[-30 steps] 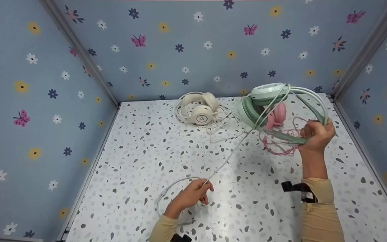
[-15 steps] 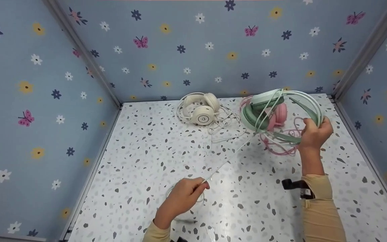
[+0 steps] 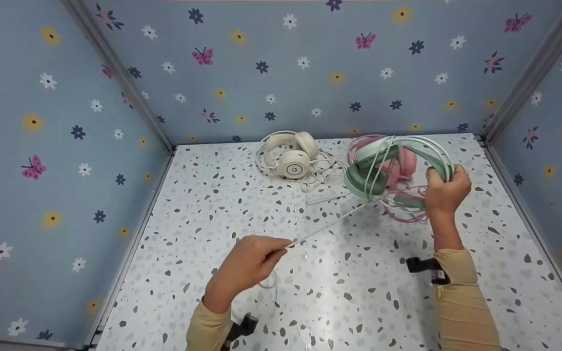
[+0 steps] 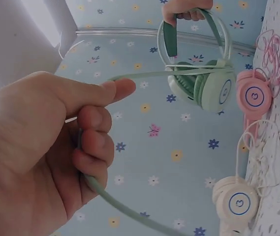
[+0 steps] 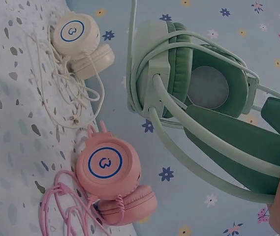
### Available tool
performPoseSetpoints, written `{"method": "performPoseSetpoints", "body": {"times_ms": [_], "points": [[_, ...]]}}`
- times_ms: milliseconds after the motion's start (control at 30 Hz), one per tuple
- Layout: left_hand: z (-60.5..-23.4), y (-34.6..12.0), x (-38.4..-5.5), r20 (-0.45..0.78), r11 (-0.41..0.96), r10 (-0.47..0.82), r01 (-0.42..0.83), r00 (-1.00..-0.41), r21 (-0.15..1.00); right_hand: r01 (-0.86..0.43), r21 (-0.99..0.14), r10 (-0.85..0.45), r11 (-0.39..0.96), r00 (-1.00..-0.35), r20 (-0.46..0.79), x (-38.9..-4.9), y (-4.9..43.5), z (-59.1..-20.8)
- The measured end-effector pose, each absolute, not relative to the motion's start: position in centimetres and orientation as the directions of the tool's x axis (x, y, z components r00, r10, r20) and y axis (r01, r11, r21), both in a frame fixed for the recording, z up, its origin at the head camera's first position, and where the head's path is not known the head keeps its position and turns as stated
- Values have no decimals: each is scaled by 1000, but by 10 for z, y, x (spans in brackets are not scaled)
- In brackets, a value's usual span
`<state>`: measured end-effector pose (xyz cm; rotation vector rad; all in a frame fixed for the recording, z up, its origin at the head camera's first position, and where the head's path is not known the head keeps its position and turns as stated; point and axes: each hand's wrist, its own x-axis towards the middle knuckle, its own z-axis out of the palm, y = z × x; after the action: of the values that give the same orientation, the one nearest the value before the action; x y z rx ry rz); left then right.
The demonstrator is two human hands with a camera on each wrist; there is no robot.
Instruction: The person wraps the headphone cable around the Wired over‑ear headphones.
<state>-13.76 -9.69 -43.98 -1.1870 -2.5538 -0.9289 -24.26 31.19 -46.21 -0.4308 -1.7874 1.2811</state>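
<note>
My right hand (image 3: 447, 192) grips the headband of green headphones (image 5: 162, 64), holding them up off the table. Their pale green cable (image 3: 330, 224) is wrapped around the ear cups. From there it runs taut to my left hand (image 3: 247, 263), which pinches it between thumb and forefinger. In the left wrist view the other fingers curl round the cable, and its loose end (image 4: 130, 214) trails below. Behind the green pair, pink headphones (image 5: 108, 164) lie on the table and are partly hidden in the head view.
White headphones (image 3: 294, 165) with a tangled cable lie at the back middle of the speckled table (image 3: 203, 219). A pink cable (image 5: 56, 196) lies loosely looped beside the pink pair. Flowered blue panels (image 3: 242, 63) wall the table at the back and both sides.
The green headphones and my right hand have shifted slightly left and lower. My left hand has risen up and left, and more of the cable now wraps across the ear cups.
</note>
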Motion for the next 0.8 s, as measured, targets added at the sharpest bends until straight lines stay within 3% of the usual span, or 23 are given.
{"method": "performPoseSetpoints", "body": {"times_ms": [233, 433, 567, 800], "points": [[-406, -91, -158, 638, 533, 611, 839, -469, 105, -123, -819, 509, 561, -728, 458, -237, 301, -454], [-376, -92, -193, 718, 527, 604, 849, -347, -33, -185, -766, 240, 615, -882, 405, -234, 294, -442], [-365, -99, -222, 727, 554, 587, 832, -357, -39, -249, -785, 33, 567, -946, 323, -231, 291, -436], [-377, -105, -258, 579, 514, 616, 830, -534, 217, -262, -866, -274, 425, -950, 152, -223, 277, -424]]}}
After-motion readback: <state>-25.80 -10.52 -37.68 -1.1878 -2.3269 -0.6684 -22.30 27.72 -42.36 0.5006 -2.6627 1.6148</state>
